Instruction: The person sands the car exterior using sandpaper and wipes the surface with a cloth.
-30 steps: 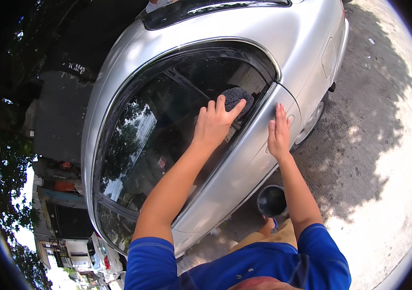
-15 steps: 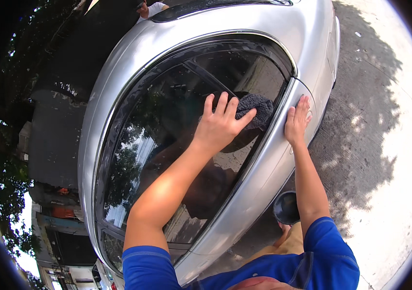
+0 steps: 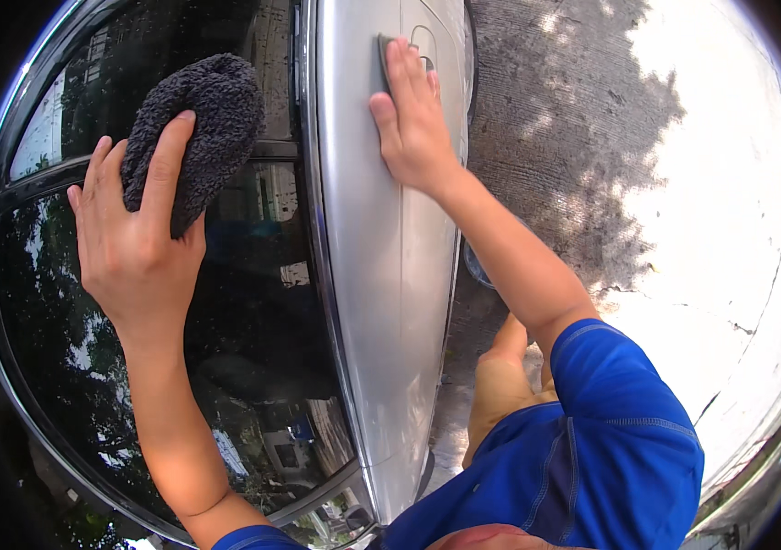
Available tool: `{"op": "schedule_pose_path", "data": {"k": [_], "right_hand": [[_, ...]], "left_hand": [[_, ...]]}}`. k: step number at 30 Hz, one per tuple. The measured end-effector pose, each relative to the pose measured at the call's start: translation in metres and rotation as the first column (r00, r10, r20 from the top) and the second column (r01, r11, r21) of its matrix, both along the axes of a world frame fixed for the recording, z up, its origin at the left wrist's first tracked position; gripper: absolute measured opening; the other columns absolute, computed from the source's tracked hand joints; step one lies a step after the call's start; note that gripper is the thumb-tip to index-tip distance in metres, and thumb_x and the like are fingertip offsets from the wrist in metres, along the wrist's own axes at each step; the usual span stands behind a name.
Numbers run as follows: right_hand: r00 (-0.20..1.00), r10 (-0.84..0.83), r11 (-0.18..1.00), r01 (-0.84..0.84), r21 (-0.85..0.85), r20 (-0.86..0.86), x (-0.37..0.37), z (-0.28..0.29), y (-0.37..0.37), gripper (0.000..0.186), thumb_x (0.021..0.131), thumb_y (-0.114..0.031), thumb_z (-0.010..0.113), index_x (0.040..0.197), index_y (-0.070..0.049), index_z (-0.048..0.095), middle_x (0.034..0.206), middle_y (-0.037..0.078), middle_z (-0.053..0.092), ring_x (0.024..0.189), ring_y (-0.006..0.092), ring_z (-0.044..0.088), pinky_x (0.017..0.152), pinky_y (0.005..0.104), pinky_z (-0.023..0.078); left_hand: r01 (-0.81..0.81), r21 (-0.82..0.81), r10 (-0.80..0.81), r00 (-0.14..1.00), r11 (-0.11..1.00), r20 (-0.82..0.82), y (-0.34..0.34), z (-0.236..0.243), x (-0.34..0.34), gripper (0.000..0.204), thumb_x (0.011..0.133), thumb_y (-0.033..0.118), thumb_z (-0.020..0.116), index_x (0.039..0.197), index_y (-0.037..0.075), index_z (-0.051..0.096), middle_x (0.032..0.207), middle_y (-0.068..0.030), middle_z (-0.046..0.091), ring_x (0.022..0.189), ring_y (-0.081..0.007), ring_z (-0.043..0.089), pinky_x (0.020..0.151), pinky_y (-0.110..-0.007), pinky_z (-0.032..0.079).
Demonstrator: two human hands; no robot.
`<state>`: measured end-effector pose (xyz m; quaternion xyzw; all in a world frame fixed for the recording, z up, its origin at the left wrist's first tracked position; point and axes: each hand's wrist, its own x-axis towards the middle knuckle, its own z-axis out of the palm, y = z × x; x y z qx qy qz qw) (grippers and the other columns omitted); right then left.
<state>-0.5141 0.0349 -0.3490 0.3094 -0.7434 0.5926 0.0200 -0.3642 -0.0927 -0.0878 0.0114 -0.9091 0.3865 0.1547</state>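
My left hand (image 3: 134,243) presses a dark grey fluffy cloth (image 3: 212,115) flat against the tinted side window (image 3: 244,302) of a silver car. The fingers spread over the cloth's lower part. My right hand (image 3: 413,119) lies flat and open on the silver door panel (image 3: 381,275), fingertips by the door handle (image 3: 423,46). Both forearms reach up from the lower edge; I wear a blue short-sleeved shirt.
A dark round bucket (image 3: 478,266) shows partly behind my right forearm, on the concrete ground (image 3: 684,183). My bent knee (image 3: 500,376) is close to the door's lower edge. Sunlit and shaded concrete lies to the right of the car.
The view has swung much closer to the car door. My left hand and the cloth now sit at the upper left of the window; my right hand has stayed by the door handle.
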Motion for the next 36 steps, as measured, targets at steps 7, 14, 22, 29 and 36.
{"op": "schedule_pose_path", "data": {"k": [7, 14, 22, 29, 36], "right_hand": [[0.906, 0.174, 0.985, -0.158, -0.071, 0.386, 0.206, -0.075, 0.082, 0.077, 0.113, -0.045, 0.034, 0.170, -0.003, 0.003, 0.178, 0.023, 0.000, 0.165, 0.0404, -0.003, 0.127, 0.0622, -0.003], [0.856, 0.183, 0.983, -0.150, -0.107, 0.484, 0.231, -0.068, 0.074, 0.077, 0.114, -0.048, 0.028, 0.170, -0.004, -0.001, 0.178, 0.022, -0.004, 0.164, 0.0409, -0.005, 0.125, 0.0656, -0.008], [0.822, 0.094, 0.994, -0.048, -0.097, 0.562, 0.123, -0.085, 0.059, 0.077, 0.113, -0.047, 0.029, 0.170, -0.003, 0.002, 0.178, 0.022, 0.001, 0.165, 0.0407, -0.003, 0.124, 0.0665, -0.008], [0.892, 0.145, 0.989, -0.124, -0.075, 0.429, 0.157, -0.068, 0.064, 0.080, 0.113, -0.050, 0.032, 0.169, 0.001, 0.009, 0.177, 0.023, 0.004, 0.165, 0.0412, -0.001, 0.125, 0.0650, -0.010], [0.889, 0.234, 0.972, -0.204, -0.117, 0.394, 0.201, -0.072, 0.068, 0.082, 0.112, -0.051, 0.034, 0.170, 0.000, 0.007, 0.177, 0.024, 0.006, 0.164, 0.0418, -0.001, 0.125, 0.0649, -0.009]], "left_hand": [[0.076, -0.063, -0.073, 0.996, 0.995, 0.046, -0.011, -0.001, 0.012, 0.072, 0.072, 0.007, 0.090, 0.138, 0.029, 0.072, 0.130, -0.0089, 0.072, 0.124, -0.0295, 0.070, 0.107, -0.050, 0.056], [0.139, 0.096, -0.161, 0.945, 0.986, 0.284, 0.007, -0.006, 0.004, 0.063, 0.066, 0.006, 0.087, 0.127, 0.021, 0.077, 0.123, -0.0125, 0.069, 0.123, -0.0327, 0.067, 0.113, -0.050, 0.046], [0.121, 0.531, -0.333, 0.886, 0.839, 0.323, 0.059, -0.111, -0.018, 0.043, 0.068, 0.047, 0.089, 0.095, 0.018, 0.075, 0.127, -0.0180, 0.061, 0.112, -0.0362, 0.062, 0.088, -0.046, 0.051], [0.327, 0.510, -0.477, 0.856, 0.796, 0.197, 0.055, -0.136, -0.057, 0.029, 0.065, 0.030, 0.087, 0.077, 0.012, 0.067, 0.102, -0.0121, 0.071, 0.090, -0.0321, 0.067, 0.075, -0.041, 0.049], [0.400, 0.472, -0.329, 0.916, 0.786, -0.229, 0.048, -0.156, -0.044, 0.034, 0.065, 0.021, 0.087, 0.082, 0.004, 0.062, 0.087, -0.0149, 0.067, 0.076, -0.0353, 0.068, 0.070, -0.041, 0.057]]}}
